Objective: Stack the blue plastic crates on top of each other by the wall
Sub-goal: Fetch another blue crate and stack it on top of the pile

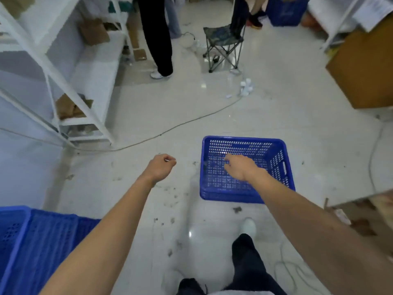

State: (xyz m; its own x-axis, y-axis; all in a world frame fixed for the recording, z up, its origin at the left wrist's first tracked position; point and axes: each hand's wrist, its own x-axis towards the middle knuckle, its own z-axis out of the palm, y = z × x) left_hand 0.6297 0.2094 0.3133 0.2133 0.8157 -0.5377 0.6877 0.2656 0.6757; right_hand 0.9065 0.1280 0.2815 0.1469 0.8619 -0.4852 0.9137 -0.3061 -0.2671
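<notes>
A blue perforated plastic crate (276,158) sits empty on the pale floor ahead of me, slightly right of centre. My right hand (240,167) reaches out over its open top, fingers spread and holding nothing. My left hand (160,167) hangs over bare floor to the left of the crate, fingers curled in, with nothing clearly held. More blue crates (42,241) stand at the bottom left, next to the white wall. Another blue crate (285,11) stands far back on the floor.
White metal shelving (70,86) with cardboard lines the left side. A cable (170,129) snakes across the floor. A folding stool (223,45) and a person's legs (158,39) stand ahead. Cardboard boxes (361,69) sit at right. My own foot (247,226) steps forward.
</notes>
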